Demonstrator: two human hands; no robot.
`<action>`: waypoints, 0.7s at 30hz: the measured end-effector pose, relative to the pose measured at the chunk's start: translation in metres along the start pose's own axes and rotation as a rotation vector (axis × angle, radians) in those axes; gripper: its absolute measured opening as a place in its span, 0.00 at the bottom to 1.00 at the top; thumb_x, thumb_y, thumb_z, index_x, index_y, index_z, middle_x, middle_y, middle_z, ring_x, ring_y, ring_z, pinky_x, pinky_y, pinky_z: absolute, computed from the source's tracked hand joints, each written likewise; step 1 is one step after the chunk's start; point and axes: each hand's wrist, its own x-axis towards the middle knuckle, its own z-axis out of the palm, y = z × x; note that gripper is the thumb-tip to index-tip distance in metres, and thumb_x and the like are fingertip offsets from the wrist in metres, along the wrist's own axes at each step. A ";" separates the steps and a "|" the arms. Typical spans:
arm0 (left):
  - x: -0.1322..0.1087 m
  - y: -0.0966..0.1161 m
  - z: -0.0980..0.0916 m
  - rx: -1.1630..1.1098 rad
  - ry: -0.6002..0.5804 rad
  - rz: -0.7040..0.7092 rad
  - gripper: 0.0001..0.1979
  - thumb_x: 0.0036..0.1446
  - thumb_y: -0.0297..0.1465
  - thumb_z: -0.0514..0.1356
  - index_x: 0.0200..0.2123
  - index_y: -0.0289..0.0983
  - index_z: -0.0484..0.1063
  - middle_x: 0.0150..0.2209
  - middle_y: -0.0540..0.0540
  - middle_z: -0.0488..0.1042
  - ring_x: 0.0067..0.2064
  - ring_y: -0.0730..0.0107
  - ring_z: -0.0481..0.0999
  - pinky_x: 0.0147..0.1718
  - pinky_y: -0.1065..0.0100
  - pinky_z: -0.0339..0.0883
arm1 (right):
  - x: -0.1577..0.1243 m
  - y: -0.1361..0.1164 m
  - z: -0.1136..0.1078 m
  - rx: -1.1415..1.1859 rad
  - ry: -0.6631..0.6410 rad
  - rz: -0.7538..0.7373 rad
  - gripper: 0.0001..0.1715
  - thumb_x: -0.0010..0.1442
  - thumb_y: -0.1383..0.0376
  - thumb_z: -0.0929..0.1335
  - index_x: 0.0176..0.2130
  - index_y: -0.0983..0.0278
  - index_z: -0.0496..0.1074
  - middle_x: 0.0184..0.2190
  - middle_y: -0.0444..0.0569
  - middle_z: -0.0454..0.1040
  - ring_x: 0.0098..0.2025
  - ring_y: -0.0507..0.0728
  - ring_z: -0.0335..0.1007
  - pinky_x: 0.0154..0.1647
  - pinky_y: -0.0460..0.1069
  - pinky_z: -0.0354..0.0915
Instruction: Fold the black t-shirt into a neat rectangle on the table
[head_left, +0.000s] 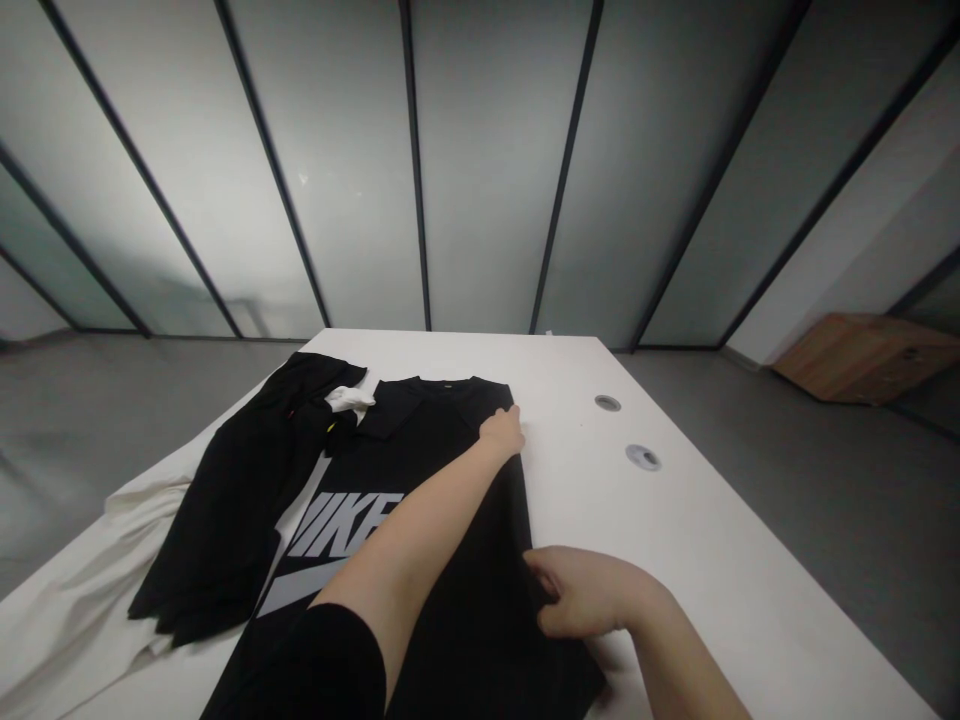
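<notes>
Head view is showing the right hand (592, 592) lying low at the near right edge of the black T-shirt (474, 620), its fingers curling in and pinching a fold of the cloth. Well beyond it, the left hand (501, 432) is reaching across the shirt to its far right shoulder and pressing down there with bent fingers. Whether it is gripping the fabric or only holding it flat is hard to tell at that distance. The shirt is lying spread under both hands on the white desk (675, 540), with white lettering (349, 522) showing left of the left forearm. Further left of the hands, a second black garment (240, 490) is lying crumpled, partly over a white cloth (67, 600). Right of the left hand, two round cable holes (607, 403) are sitting in the desk. Far off to the right, a wooden cabinet (862, 355) is standing on the floor.
</notes>
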 end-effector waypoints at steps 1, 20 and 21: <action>0.002 -0.003 -0.001 -0.033 -0.001 0.006 0.30 0.60 0.25 0.62 0.65 0.33 0.66 0.59 0.27 0.74 0.58 0.47 0.77 0.53 0.57 0.71 | -0.001 -0.002 0.000 -0.007 -0.021 -0.016 0.12 0.43 0.69 0.71 0.29 0.60 0.65 0.24 0.38 0.65 0.25 0.51 0.58 0.24 0.48 0.49; 0.008 -0.143 -0.048 -0.595 0.056 0.038 0.13 0.60 0.33 0.66 0.47 0.36 0.85 0.45 0.42 0.85 0.44 0.63 0.81 0.42 0.68 0.75 | 0.015 -0.034 0.037 0.052 -0.027 -0.405 0.20 0.46 0.66 0.74 0.40 0.59 0.70 0.31 0.38 0.67 0.29 0.50 0.59 0.27 0.44 0.51; 0.007 -0.150 -0.046 -0.591 0.077 0.041 0.14 0.59 0.33 0.67 0.47 0.36 0.85 0.46 0.42 0.85 0.45 0.62 0.82 0.45 0.67 0.75 | 0.016 -0.035 0.040 0.039 -0.024 -0.418 0.21 0.46 0.66 0.74 0.42 0.59 0.71 0.32 0.38 0.68 0.29 0.50 0.60 0.28 0.44 0.51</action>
